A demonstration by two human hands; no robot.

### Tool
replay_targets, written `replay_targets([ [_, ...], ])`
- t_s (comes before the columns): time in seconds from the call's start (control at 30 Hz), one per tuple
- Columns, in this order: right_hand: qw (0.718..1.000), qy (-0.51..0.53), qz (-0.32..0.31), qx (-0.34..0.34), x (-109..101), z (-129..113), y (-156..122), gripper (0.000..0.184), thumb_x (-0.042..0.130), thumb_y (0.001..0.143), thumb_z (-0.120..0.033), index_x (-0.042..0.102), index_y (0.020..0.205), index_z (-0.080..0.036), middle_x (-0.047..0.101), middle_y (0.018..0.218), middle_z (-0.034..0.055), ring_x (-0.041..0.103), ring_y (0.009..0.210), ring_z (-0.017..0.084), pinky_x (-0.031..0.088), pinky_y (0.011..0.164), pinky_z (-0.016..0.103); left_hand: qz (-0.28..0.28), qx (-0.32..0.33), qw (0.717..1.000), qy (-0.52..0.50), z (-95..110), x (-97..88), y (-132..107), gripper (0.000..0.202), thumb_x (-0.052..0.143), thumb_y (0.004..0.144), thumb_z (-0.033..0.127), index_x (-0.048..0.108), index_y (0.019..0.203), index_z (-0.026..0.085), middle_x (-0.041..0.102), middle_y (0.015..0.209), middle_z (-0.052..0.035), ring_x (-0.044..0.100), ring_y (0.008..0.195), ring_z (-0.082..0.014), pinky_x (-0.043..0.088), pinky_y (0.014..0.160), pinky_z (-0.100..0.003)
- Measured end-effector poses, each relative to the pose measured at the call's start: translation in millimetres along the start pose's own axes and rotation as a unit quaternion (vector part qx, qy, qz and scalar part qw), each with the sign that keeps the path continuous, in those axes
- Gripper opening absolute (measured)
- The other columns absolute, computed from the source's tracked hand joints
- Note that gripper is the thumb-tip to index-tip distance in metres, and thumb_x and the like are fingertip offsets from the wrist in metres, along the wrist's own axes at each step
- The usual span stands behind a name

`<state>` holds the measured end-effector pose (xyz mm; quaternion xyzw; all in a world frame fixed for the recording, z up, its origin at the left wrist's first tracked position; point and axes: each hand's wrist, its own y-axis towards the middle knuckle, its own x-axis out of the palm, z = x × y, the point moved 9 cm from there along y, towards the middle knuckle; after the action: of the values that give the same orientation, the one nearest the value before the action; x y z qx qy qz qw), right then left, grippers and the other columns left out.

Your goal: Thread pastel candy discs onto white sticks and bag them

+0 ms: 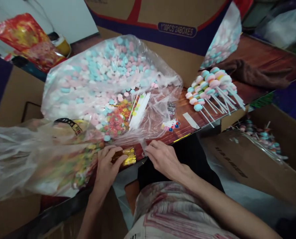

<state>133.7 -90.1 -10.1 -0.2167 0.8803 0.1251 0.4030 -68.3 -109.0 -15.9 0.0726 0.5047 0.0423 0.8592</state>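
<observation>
My left hand point(107, 163) curls at the table edge, its fingers and thumb around a small shiny gold foil bundle point(130, 156). Part of that bundle is hidden under the fingers. My right hand point(162, 156) is closed in a pinch at the edge, on a thin translucent plastic strip point(143, 146). Just beyond my hands lie white sticks point(141, 111) and a heap of orange, red and yellow ring candies point(118, 119). These lie at the mouth of a big clear bag point(70, 81) of pink, blue and white marshmallows.
Candy skewers point(212, 84) are piled at the right of the table point(185, 127). A carton point(237, 166) with more skewers stands below right. Left is a clear bag point(50, 166) of ring candies. A large carton point(148, 49) and a red packet point(28, 39) stand behind.
</observation>
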Motion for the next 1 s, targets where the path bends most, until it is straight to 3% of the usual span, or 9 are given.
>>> replay_targets([
  [0.1, 1.0, -0.012, -0.019, -0.013, 15, -13, 14, 0.014, 0.055, 0.096, -0.017, 0.069, 0.094, -0.019, 0.066, 0.094, 0.0063, 0.059, 0.087, 0.018, 0.044, 0.07, 0.027, 0.025, -0.001, 0.999, -0.048, 2, -0.4, 0, 0.014, 0.066, 0.086, 0.037, 0.069, 0.091, 0.024, 0.068, 0.097, -0.0031, 0.058, 0.099, -0.0232, 0.043, 0.09, -0.038],
  [0.23, 0.994, 0.104, -0.008, -0.012, 29, -19, 23, 0.015, 0.056, 0.094, -0.014, 0.069, 0.094, -0.02, 0.067, 0.093, 0.0043, 0.061, 0.087, 0.017, 0.045, 0.075, 0.027, 0.079, -0.019, 0.991, -0.104, 3, -7.7, -3, 0.011, 0.063, 0.088, 0.031, 0.067, 0.082, 0.023, 0.064, 0.087, -0.0021, 0.058, 0.091, -0.0197, 0.044, 0.084, -0.033],
  [0.37, 0.957, 0.285, 0.054, -0.025, 19, -25, 28, 0.014, 0.059, 0.093, -0.014, 0.07, 0.096, -0.021, 0.068, 0.093, 0.0036, 0.062, 0.087, 0.016, 0.047, 0.08, 0.028, 0.118, -0.072, 0.973, -0.185, 2, -19.9, -8, 0.017, 0.059, 0.091, 0.031, 0.063, 0.078, 0.02, 0.06, 0.083, -0.001, 0.056, 0.082, -0.0158, 0.044, 0.078, -0.029],
  [0.47, 0.935, 0.343, 0.082, -0.025, 5, -29, 36, 0.013, 0.066, 0.088, -0.019, 0.07, 0.1, -0.022, 0.067, 0.092, 0.0031, 0.06, 0.082, 0.016, 0.048, 0.077, 0.03, 0.159, -0.108, 0.949, -0.249, -1, -29.4, -7, 0.019, 0.058, 0.093, 0.034, 0.063, 0.081, 0.02, 0.058, 0.083, 0.0002, 0.053, 0.08, -0.0141, 0.043, 0.078, -0.027],
  [0.6, 0.924, 0.362, 0.123, -0.031, -18, -34, 57, 0.014, 0.066, 0.087, -0.021, 0.071, 0.101, -0.023, 0.069, 0.093, 0.0031, 0.062, 0.084, 0.017, 0.048, 0.079, 0.031, 0.209, -0.125, 0.917, -0.314, -3, -35.5, 13, 0.024, 0.059, 0.092, 0.04, 0.062, 0.08, 0.019, 0.054, 0.076, 0.0016, 0.047, 0.072, -0.0126, 0.04, 0.069, -0.024],
  [0.77, 0.915, 0.335, 0.205, -0.092, -54, -35, 85, 0.015, 0.06, 0.093, -0.021, 0.074, 0.093, -0.023, 0.07, 0.091, 0.0038, 0.063, 0.09, 0.018, 0.047, 0.083, 0.032, 0.196, -0.1, 0.92, -0.326, 8, -35.9, 49, 0.03, 0.056, 0.093, 0.044, 0.06, 0.076, 0.019, 0.052, 0.072, 0.0012, 0.046, 0.071, -0.013, 0.039, 0.067, -0.024],
  [0.87, 0.936, 0.281, 0.176, -0.117, -55, -37, 102, 0.018, 0.058, 0.092, -0.017, 0.075, 0.092, -0.022, 0.069, 0.09, 0.0045, 0.062, 0.09, 0.018, 0.046, 0.083, 0.032, 0.169, -0.101, 0.928, -0.316, 10, -30.6, 61, 0.033, 0.054, 0.094, 0.046, 0.059, 0.076, 0.019, 0.051, 0.072, 0.0007, 0.045, 0.07, -0.0134, 0.039, 0.065, -0.024],
  [1.0, 0.963, 0.234, 0.09, -0.097, -37, -28, 121, 0.017, 0.06, 0.088, -0.011, 0.075, 0.09, -0.02, 0.07, 0.089, 0.0035, 0.062, 0.088, 0.017, 0.045, 0.084, 0.031, 0.154, -0.114, 0.929, -0.317, -1, -21.1, 67, 0.036, 0.053, 0.094, 0.047, 0.055, 0.073, 0.018, 0.048, 0.07, 0.0015, 0.043, 0.067, -0.0124, 0.037, 0.061, -0.024],
])
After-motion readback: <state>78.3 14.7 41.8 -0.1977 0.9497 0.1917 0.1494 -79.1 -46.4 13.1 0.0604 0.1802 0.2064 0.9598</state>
